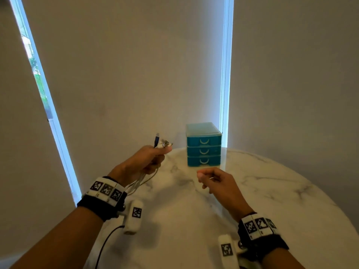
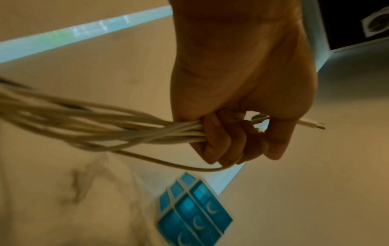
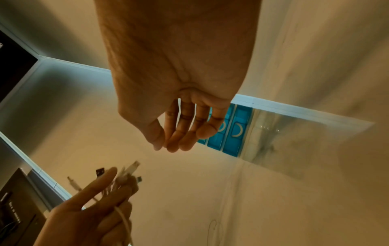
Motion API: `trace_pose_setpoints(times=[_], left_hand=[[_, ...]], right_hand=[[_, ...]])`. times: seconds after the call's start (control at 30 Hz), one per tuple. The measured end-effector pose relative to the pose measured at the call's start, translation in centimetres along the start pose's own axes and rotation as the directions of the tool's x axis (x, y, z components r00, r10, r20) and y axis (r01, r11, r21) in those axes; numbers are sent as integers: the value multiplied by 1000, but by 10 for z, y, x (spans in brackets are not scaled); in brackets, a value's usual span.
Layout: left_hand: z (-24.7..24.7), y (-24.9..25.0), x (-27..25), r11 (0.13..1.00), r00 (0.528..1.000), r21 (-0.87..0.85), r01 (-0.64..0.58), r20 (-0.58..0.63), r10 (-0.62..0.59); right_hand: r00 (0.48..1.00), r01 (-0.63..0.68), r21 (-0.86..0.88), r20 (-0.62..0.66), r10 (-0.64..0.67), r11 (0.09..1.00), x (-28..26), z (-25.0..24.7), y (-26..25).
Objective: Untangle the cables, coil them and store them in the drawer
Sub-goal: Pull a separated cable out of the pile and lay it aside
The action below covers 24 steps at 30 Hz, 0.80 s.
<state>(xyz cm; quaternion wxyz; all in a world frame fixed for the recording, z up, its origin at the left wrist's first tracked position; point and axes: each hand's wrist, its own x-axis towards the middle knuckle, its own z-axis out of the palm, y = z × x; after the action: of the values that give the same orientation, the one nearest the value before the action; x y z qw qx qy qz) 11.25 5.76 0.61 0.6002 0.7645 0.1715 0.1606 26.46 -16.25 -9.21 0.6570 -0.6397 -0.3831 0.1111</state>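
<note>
My left hand (image 1: 153, 158) is raised over the table's left edge and grips a bundle of white cables (image 1: 142, 180). Several plugs (image 1: 162, 143), one of them dark blue, stick up out of the fist. In the left wrist view the fingers (image 2: 227, 143) curl tightly round the cables (image 2: 105, 129), which trail back in loose loops. My right hand (image 1: 203, 178) hovers in front of the teal three-drawer unit (image 1: 204, 150) with loosely bent fingers (image 3: 181, 133) and holds nothing. All three drawers look closed. The right wrist view shows the left hand (image 3: 94, 208) with the plugs (image 3: 128, 171).
The round white marble table (image 1: 262, 200) bears the drawer unit near its far edge, close to the wall. Bright window strips run down the wall on the left and behind the unit. A thin black wire (image 1: 104, 245) hangs from my left wrist camera.
</note>
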Motion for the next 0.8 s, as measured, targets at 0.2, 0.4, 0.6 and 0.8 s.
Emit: trace_pose_setpoints(times=[0.2, 0.4, 0.6, 0.8], left_hand=[[53, -14, -1, 892, 975, -429, 145, 216, -55], [77, -28, -7, 872, 914, -393, 292, 383, -134], [86, -37, -4, 901, 897, -294, 321, 400, -189], [95, -33, -1, 955, 876, -86, 285, 428, -223]], right_hand=[[996, -50, 78, 84, 44, 996, -6, 21, -8], [997, -65, 202, 50, 56, 977, -7, 23, -15], [996, -88, 337, 25, 85, 937, -3, 18, -11], [977, -199, 432, 159, 143, 879, -7, 26, -17]])
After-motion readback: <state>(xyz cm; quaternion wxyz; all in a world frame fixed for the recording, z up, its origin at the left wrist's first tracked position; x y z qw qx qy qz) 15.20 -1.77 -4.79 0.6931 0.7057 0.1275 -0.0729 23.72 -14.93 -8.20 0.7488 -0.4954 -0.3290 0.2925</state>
